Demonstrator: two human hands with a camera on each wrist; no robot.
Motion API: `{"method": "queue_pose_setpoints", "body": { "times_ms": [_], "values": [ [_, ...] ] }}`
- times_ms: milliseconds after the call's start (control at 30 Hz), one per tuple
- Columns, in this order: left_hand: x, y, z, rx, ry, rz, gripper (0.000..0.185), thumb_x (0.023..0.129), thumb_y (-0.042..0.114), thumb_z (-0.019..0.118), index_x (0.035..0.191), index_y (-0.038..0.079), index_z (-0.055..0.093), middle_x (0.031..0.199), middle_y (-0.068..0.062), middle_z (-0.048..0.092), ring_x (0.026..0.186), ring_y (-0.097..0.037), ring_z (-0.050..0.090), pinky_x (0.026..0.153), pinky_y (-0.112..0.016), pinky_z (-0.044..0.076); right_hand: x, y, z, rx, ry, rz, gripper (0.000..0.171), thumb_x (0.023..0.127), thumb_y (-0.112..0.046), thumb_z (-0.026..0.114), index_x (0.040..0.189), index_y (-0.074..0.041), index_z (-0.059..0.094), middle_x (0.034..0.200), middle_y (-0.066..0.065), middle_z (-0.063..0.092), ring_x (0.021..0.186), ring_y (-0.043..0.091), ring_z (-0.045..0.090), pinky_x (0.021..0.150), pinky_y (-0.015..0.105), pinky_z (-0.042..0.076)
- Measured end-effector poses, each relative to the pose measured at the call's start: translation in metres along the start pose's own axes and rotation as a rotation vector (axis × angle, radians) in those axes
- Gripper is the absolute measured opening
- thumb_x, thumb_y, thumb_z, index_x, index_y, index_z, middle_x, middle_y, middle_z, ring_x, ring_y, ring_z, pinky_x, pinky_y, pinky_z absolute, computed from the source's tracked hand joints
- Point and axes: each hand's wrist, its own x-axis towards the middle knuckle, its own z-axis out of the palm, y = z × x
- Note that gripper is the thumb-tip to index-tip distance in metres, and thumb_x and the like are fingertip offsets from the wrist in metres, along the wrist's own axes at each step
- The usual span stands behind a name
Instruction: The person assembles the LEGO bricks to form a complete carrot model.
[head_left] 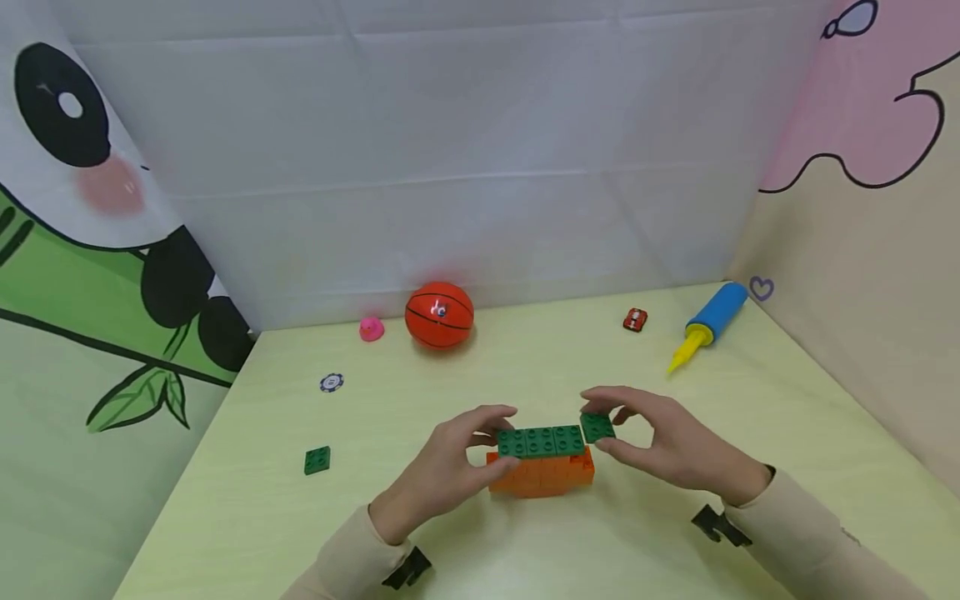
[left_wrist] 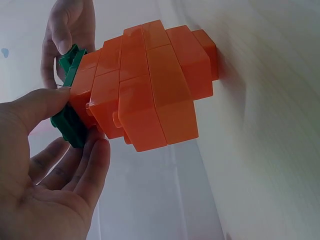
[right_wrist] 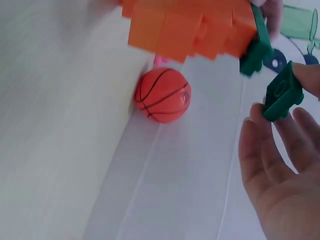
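Cream sleeves are seen at the near edge of the table (head_left: 247, 533), each with a dark strap at the wrist. Just beyond them, toward the middle of the table, the orange block stack (head_left: 542, 475) is steadied by the left hand (head_left: 442, 471), whose thumb and fingers are curled round its left end, touching the green plates (head_left: 542, 441) laid along its top. A small green plate (head_left: 597, 427) is pinched between thumb and fingertips of the right hand (head_left: 667, 446), just beside the right end of that green row and slightly tilted. For a clean fit, the plate would best be levelled, its studs lined up with the row, and pressed straight down while the stack is braced. A spare green plate (head_left: 317, 460) lies toward the left edge. Farther back a poker chip (head_left: 332, 382), pink duck (head_left: 371, 329), basketball (head_left: 439, 314), red toy car (head_left: 635, 319) and blue-and-yellow pump (head_left: 708, 325) are set along the far edge.
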Motion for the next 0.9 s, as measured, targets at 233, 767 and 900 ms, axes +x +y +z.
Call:
{"method": "queue_pose_setpoints", "body": {
  "times_ms": [233,767,900],
  "values": [
    [0.000,0.002,0.001,-0.005,-0.011,-0.008,0.053,0.088,0.017,0.078,0.136,0.017,0.055,0.111,0.008,0.065,0.103,-0.009,0.063,0.092,-0.027,0.054,0.006,-0.006,0.013,0.033,-0.089,0.028,0.052,0.093,-0.023,0.072,0.141,-0.020,0.052,0.126,-0.004,0.065,0.112,0.011,0.062,0.089,0.033,0.056],
    [0.000,0.002,-0.002,0.024,0.001,0.026,0.052,0.089,0.022,0.077,0.137,0.018,0.055,0.112,0.009,0.065,0.104,-0.009,0.062,0.091,-0.028,0.054,0.012,-0.006,0.024,0.151,-0.031,0.131,0.048,0.094,-0.023,0.071,0.138,-0.021,0.052,0.113,-0.006,0.068,0.100,0.010,0.066,0.091,0.031,0.055],
    [-0.005,0.000,-0.016,0.092,-0.001,-0.007,0.058,0.089,0.035,0.076,0.140,0.022,0.052,0.119,0.010,0.064,0.109,-0.010,0.061,0.095,-0.031,0.053,0.012,-0.008,0.026,0.146,-0.035,0.175,0.053,0.093,-0.027,0.072,0.141,-0.023,0.049,0.117,-0.007,0.067,0.104,0.009,0.065,0.095,0.033,0.053]
  ]
}}
